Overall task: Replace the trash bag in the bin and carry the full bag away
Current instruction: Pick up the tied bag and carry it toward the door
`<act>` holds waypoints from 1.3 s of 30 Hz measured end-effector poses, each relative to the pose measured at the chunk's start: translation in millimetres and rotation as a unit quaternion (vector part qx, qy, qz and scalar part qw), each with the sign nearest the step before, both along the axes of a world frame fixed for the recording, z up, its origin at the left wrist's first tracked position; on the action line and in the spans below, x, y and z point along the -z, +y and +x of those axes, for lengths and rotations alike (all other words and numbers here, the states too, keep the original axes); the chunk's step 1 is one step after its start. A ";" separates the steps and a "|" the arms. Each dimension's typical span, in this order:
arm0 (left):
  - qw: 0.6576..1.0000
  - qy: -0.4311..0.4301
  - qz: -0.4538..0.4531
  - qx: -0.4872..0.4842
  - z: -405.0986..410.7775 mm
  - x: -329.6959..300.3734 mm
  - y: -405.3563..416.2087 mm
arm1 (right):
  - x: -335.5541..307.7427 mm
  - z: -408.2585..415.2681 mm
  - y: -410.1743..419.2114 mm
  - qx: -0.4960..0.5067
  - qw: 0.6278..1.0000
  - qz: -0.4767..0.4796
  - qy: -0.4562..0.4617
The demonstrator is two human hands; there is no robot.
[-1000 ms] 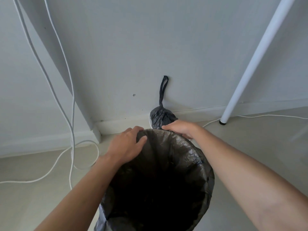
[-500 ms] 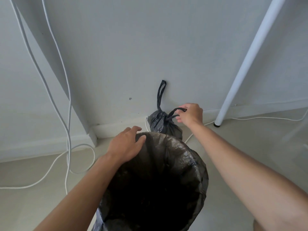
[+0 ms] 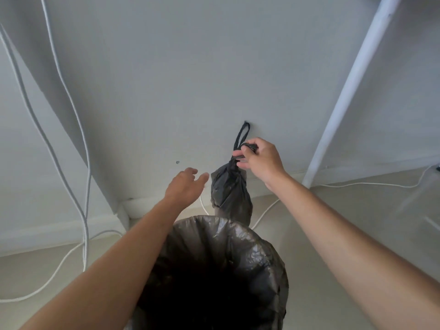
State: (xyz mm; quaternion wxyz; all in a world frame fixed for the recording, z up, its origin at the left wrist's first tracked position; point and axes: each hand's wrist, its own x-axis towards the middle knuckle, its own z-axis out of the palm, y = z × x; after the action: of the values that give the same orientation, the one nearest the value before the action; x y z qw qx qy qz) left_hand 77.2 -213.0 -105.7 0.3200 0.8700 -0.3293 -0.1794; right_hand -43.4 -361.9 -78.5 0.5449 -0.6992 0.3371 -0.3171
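The bin (image 3: pixel 214 277) stands directly below me at six o'clock, with its liner (image 3: pixel 257 253) folded over the rim. Beyond it, at twelve o'clock, the tied full bag (image 3: pixel 229 189) hangs between the bin and the wall (image 3: pixel 190 67), its handle loops at the top. My right hand (image 3: pixel 260 160) is at one o'clock, gripping one loop at the bag's top; the other loop stands up just left of my fingers. My left hand (image 3: pixel 185 189) is at eleven o'clock, just beside the bag and apart from it. Cables (image 3: pixel 62 129) run down the wall at nine to ten o'clock and trail across the floor (image 3: pixel 357 222). A table leg (image 3: pixel 345 91) slants down at two o'clock, meeting the floor near the wall.
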 end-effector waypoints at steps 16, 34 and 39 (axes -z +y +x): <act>0.981 0.192 -0.010 -0.010 0.0 -244.5 -59.7 | -246.2 -60.3 60.6 -0.189 0.976 -0.092 0.064; 0.951 0.282 0.120 0.041 -82.2 -416.0 -32.6 | -442.7 -201.9 108.3 -0.104 0.980 0.099 0.136; 0.936 0.286 0.182 0.093 -135.5 -468.1 7.4 | -479.4 -249.6 127.5 -0.049 0.979 0.121 0.154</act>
State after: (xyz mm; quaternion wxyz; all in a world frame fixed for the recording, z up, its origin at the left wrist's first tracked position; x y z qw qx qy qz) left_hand -58.3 -205.6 362.4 0.2189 0.7910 -0.2652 -0.5060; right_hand -293.0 -234.4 400.8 0.5822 -0.6842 0.4182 -0.1347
